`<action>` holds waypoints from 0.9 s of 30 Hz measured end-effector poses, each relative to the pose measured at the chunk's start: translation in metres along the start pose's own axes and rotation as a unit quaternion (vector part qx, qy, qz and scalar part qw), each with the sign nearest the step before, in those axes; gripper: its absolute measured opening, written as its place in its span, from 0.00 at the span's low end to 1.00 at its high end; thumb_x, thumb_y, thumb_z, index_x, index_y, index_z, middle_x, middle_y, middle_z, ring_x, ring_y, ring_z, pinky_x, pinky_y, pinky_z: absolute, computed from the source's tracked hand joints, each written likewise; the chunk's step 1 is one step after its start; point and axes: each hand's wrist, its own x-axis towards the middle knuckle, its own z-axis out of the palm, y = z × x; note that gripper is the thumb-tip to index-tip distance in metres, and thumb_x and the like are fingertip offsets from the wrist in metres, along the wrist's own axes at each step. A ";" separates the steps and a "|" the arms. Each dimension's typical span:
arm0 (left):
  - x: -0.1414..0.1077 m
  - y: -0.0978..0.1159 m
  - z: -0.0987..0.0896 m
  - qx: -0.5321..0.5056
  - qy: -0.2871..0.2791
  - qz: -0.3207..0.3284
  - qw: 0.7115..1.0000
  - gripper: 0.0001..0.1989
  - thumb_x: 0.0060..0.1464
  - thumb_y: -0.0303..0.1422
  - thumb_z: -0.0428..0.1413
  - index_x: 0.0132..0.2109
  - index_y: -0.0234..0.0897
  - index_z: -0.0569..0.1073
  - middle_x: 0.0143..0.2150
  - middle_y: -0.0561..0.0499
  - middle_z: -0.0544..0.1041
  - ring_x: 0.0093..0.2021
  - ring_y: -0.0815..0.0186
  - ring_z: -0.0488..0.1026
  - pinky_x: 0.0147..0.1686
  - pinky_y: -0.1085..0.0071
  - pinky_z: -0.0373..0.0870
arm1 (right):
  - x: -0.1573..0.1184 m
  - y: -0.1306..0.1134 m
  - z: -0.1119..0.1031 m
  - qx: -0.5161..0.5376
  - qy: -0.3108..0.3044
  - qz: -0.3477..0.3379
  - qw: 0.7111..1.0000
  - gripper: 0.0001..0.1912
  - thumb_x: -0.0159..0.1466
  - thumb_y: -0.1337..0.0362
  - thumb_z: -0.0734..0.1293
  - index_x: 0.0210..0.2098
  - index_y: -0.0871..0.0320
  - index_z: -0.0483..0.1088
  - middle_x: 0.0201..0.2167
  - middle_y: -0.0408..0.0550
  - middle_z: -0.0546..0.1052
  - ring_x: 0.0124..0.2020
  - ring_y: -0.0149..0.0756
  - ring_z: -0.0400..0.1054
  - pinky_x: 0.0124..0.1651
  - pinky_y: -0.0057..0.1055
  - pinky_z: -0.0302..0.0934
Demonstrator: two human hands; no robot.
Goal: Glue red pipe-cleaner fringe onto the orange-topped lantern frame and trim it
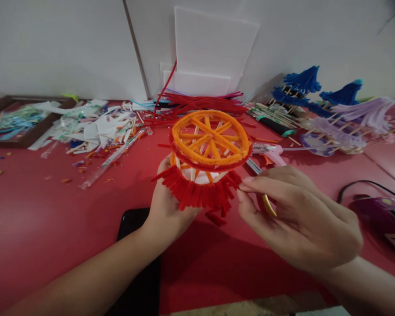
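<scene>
In front of me, the bare red tabletop [46, 228] at lower left gives me a way through, up to the scrap pile [102, 127] at upper left. The pink glue gun [271, 153], right of centre, and the power strip [382, 219] at far right stand in my way.

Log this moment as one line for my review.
left hand: holding orange-and-red craft | right hand: fingertips at its red fringe | nearby: pink glue gun, flat black object | behind: red stems

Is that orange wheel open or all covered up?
Open: the orange wheel has gaps, and pale sticks show below it.
</scene>
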 end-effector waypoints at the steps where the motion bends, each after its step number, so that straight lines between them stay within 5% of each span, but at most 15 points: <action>1: 0.000 0.000 0.000 -0.007 -0.006 -0.001 1.000 0.13 0.39 0.30 0.65 0.35 0.38 0.74 0.33 0.48 0.80 0.45 0.53 0.76 0.53 0.50 0.67 | -0.001 0.001 0.000 0.007 0.005 -0.016 1.000 0.18 0.52 0.79 0.69 0.41 0.61 0.69 0.28 0.44 0.75 0.29 0.30 0.69 0.34 0.30 0.67; 8: -0.001 0.003 0.001 -0.039 -0.023 -0.015 0.999 0.18 0.42 0.28 0.65 0.43 0.38 0.73 0.47 0.45 0.79 0.47 0.56 0.76 0.51 0.58 0.71 | -0.003 0.011 -0.005 -0.081 -0.001 -0.092 0.992 0.20 0.51 0.72 0.73 0.43 0.59 0.71 0.37 0.49 0.74 0.36 0.37 0.69 0.38 0.39 0.68; 18: -0.002 0.001 0.000 -0.035 -0.031 -0.001 0.999 0.19 0.38 0.28 0.67 0.41 0.39 0.74 0.37 0.49 0.81 0.47 0.57 0.76 0.54 0.54 0.68 | 0.004 0.006 -0.001 -0.088 0.010 -0.086 0.992 0.10 0.52 0.75 0.72 0.31 0.56 0.74 0.27 0.43 0.76 0.24 0.29 0.70 0.26 0.28 0.67; 27: 0.000 0.002 0.001 -0.044 -0.049 0.010 0.998 0.16 0.39 0.28 0.67 0.38 0.41 0.75 0.34 0.50 0.81 0.51 0.54 0.75 0.52 0.54 0.70 | -0.007 0.008 -0.004 -0.096 -0.003 -0.107 0.990 0.17 0.49 0.75 0.75 0.37 0.57 0.75 0.34 0.44 0.74 0.33 0.31 0.66 0.33 0.31 0.65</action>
